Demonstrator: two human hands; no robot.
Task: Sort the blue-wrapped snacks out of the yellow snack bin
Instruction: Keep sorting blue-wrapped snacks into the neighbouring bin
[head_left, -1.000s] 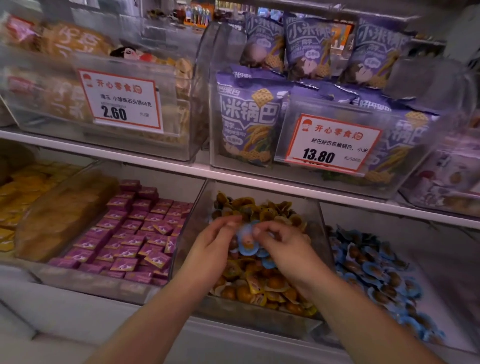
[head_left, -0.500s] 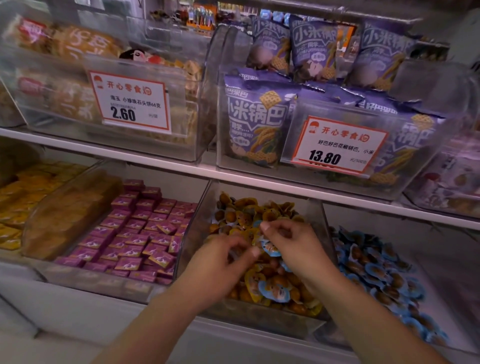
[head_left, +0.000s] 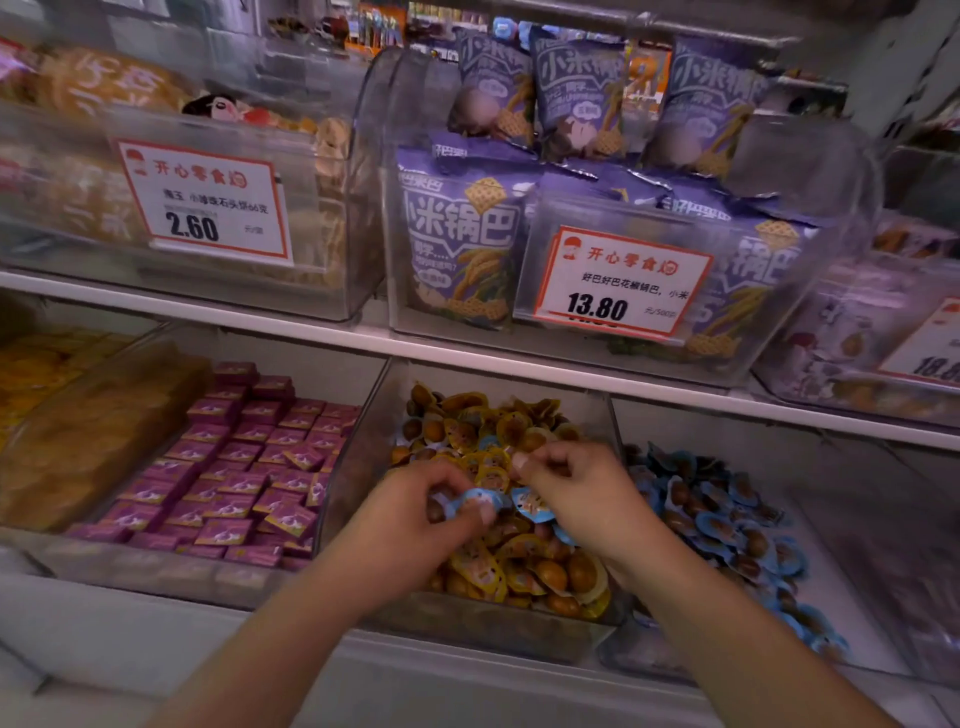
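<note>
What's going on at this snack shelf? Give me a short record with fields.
place: shop shelf with clear bins
left hand: pinches a blue snack
right hand: holds another blue snack
under hands: yellow bin
bin to the right: blue bin
bin to the left: pink packets

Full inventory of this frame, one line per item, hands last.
yellow snack bin: one, clear, lower shelf, middle.
yellow-wrapped snacks: many, yellow, fill that bin.
blue-wrapped snacks in hand: at least two, blue, over the yellow pile.
blue snack bin: one, clear, just right of the yellow one; many blue pieces inside.
purple packets: many, purple, bin on the left.
purple bags: several, purple, upper shelf bin.
price tag 13.80: one, white with red border, on that bin.
price tag 2.60: one, same style, upper left bin.
left hand: pinches a blue snack.
right hand: holds blue snacks too.
</note>
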